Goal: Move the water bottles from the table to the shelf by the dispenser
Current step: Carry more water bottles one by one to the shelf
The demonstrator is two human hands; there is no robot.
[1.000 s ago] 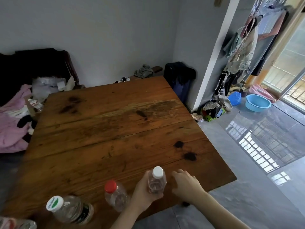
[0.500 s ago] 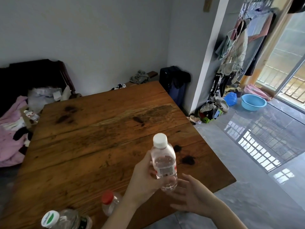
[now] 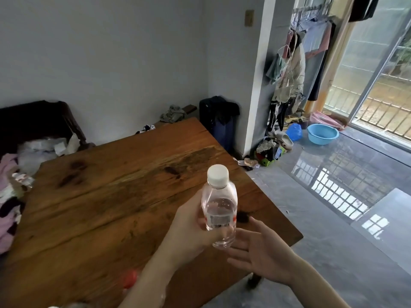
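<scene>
My left hand (image 3: pixel 191 227) grips a small clear water bottle (image 3: pixel 219 203) with a white cap and holds it upright above the near right part of the wooden table (image 3: pixel 111 196). Just right of and below the bottle, my right hand (image 3: pixel 264 252) is spread open, palm up, holding nothing. Behind my left forearm, the red cap of a second bottle (image 3: pixel 131 277) shows blurred at the table's near edge. No shelf or dispenser is in view.
A dark sofa (image 3: pixel 33 123) with bags and pink clothes stands left of the table. A dark suitcase (image 3: pixel 219 121) leans by the white pillar. Shoes, a blue basin (image 3: pixel 322 134) and hanging clothes crowd the right, before a glass door. Glossy grey floor lies right of the table.
My left hand lifted the white-capped bottle off the table and raised it. My right hand turned palm up beside it. The view tilted up, so the other bottles slid out of view.
</scene>
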